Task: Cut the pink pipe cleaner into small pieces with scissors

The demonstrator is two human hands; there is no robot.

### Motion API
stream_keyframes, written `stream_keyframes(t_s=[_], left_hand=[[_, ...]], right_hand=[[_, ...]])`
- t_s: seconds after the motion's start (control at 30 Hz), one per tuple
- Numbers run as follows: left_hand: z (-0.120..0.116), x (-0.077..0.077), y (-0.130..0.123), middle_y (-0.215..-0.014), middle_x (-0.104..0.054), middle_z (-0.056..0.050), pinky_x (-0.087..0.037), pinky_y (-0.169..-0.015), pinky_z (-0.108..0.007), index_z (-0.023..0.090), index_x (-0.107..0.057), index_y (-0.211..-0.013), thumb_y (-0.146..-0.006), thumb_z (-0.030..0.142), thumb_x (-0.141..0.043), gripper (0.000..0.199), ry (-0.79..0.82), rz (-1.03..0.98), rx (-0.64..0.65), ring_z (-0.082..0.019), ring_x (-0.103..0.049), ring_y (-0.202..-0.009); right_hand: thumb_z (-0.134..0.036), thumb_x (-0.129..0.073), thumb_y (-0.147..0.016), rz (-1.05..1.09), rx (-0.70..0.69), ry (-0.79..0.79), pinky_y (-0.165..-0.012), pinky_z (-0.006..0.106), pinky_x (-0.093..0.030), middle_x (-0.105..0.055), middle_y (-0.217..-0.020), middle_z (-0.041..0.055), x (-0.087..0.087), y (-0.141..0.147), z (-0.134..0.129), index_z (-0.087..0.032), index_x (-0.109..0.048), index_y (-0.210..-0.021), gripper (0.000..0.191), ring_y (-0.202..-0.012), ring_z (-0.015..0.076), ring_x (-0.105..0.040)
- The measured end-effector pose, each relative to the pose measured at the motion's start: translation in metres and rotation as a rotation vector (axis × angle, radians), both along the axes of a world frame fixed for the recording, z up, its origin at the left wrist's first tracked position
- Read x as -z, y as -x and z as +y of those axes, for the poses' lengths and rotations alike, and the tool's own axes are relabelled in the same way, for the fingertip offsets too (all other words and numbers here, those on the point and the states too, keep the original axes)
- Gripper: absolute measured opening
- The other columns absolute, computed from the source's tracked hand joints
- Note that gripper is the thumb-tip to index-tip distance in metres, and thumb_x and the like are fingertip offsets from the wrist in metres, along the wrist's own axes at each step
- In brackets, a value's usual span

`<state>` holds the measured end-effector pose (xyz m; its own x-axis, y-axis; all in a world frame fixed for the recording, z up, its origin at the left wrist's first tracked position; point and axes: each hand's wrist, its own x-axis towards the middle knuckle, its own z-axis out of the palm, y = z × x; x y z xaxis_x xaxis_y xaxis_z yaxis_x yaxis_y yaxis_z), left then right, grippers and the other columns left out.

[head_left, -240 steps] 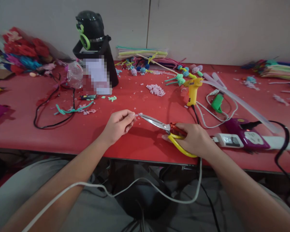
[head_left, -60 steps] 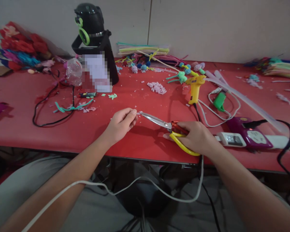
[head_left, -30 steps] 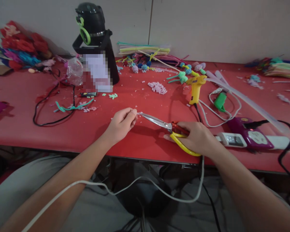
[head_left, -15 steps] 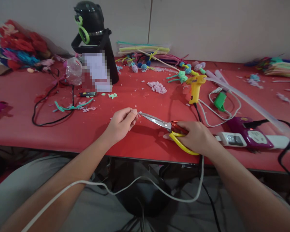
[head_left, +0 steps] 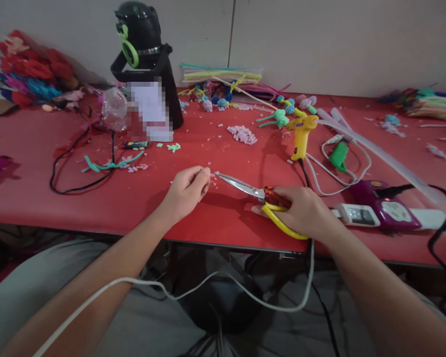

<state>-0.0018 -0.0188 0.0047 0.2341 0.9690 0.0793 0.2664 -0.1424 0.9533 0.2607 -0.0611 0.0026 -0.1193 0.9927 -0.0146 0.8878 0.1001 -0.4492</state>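
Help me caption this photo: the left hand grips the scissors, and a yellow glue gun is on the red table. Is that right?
No: the head view shows the right hand, not the left hand, gripping the scissors; a yellow glue gun is on the red table.

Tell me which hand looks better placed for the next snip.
Probably the right hand: it holds the scissors by the handles, with the tips pointing toward the left hand. The left seems busy pinching a small pale piece.

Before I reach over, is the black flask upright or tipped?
Upright: the black flask stands on the red table with its lid on top.
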Motion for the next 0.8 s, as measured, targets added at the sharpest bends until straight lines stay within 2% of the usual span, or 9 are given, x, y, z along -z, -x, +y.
stream_keyframes(t_s=[0.23, 0.8], left_hand=[[-0.0003, -0.0019, -0.0003, -0.059, -0.046, 0.003, -0.034, -0.045, -0.02, 0.018, -0.05, -0.068, -0.098, 0.033, -0.047, 0.034, 0.038, -0.023, -0.015, -0.006, -0.042, -0.046], [-0.0016, -0.0062, -0.0032, -0.059, -0.046, 0.003, -0.035, -0.045, -0.019, 0.017, -0.051, -0.068, -0.098, 0.029, -0.046, 0.033, 0.063, -0.041, -0.008, -0.005, -0.042, -0.046]], right_hand=[[-0.084, -0.059, -0.069, 0.005, -0.014, -0.011, -0.05, 0.026, -0.024, -0.038, -0.053, -0.0037, 0.0011, -0.0013, -0.0006, -0.022, -0.037, -0.059, 0.066, -0.052, 0.0108, -0.03], [-0.091, -0.051, -0.066, -0.029, 0.011, -0.012, -0.048, 0.027, -0.025, -0.04, -0.05, -0.0022, 0.002, 0.0006, 0.0032, -0.022, -0.038, -0.055, 0.071, -0.048, 0.0105, -0.03]])
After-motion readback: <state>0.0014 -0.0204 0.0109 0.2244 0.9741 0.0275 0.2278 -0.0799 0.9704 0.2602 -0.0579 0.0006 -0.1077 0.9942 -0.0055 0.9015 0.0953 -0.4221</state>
